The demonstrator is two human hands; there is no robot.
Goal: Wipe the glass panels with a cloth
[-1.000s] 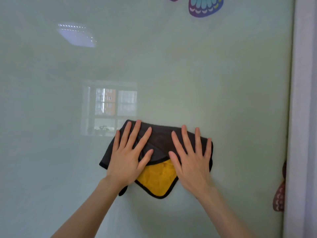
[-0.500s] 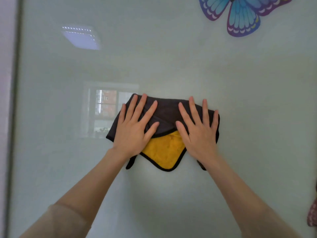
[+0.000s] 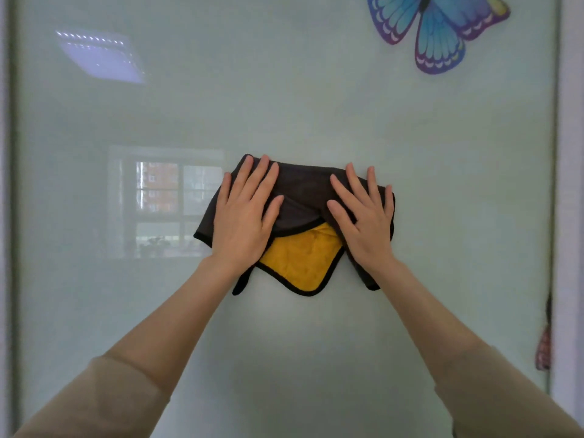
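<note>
A frosted pale-green glass panel (image 3: 316,105) fills the head view. A folded cloth (image 3: 301,260), dark grey outside with a yellow inner face showing at the bottom, lies flat against the glass at mid-height. My left hand (image 3: 243,216) presses the cloth's left half with straight, spread fingers. My right hand (image 3: 363,219) presses the right half the same way. Both palms cover much of the grey side.
A blue and purple butterfly sticker (image 3: 439,30) sits at the panel's upper right. Pale frame strips run down the left edge (image 3: 6,216) and right edge (image 3: 568,216). A small reddish sticker (image 3: 543,346) shows at the lower right. Window and ceiling-light reflections lie on the left.
Both hands have slid the cloth upward on the glass, closer to the butterfly sticker, and the view has widened so both side frames show.
</note>
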